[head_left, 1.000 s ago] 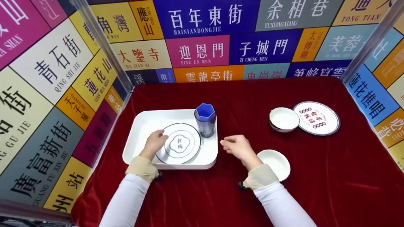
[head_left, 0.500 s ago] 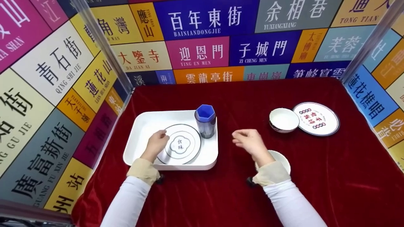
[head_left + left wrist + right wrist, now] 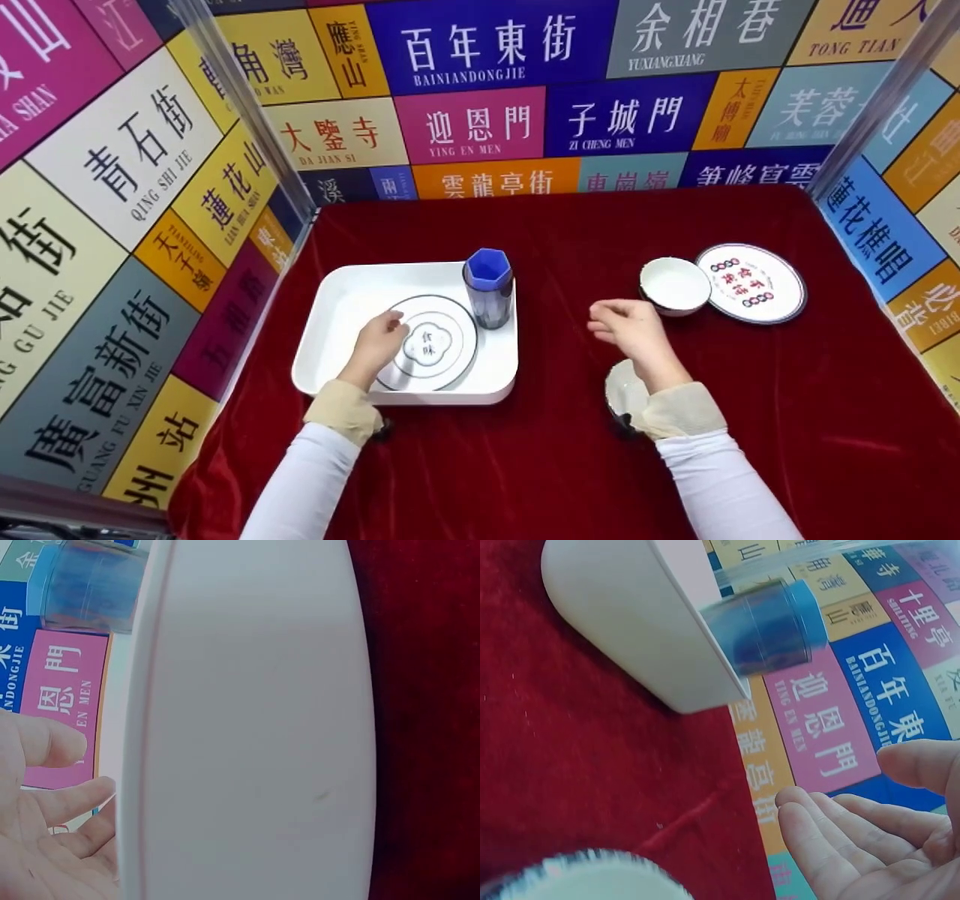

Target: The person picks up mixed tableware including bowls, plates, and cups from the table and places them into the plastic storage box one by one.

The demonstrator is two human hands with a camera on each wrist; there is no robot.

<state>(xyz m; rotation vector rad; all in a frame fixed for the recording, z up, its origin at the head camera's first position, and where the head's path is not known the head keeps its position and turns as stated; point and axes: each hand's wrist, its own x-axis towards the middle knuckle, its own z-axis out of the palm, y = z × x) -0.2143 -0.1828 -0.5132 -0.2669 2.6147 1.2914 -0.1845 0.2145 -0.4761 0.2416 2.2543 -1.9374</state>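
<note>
My left hand (image 3: 379, 349) hovers over the left part of a round white plate (image 3: 442, 367) in a white tray (image 3: 319, 375). In the left wrist view, its thumb and fingers are loosely bent with nothing between them. A dark see-through cup with a blue hexagonal rim (image 3: 489, 292) stands upright in the tray's right side. To the right of the tray my right hand (image 3: 636, 334) is in the air, fingers extended and holding nothing. Beneath its wrist sits a small white bowl (image 3: 621, 386), partly hidden by hand and cuff. Another white bowl (image 3: 675, 281) is just beyond.
A plate with red characters (image 3: 754, 289) lies at the far right, next to the farther bowl. Red velvet cloth (image 3: 540, 465) covers the table. Printed panels (image 3: 469, 124) wall the back and both sides.
My right hand has moved rightward from beside the tray, now passing above the nearer bowl. The left hand has shifted only slightly right over the plate.
</note>
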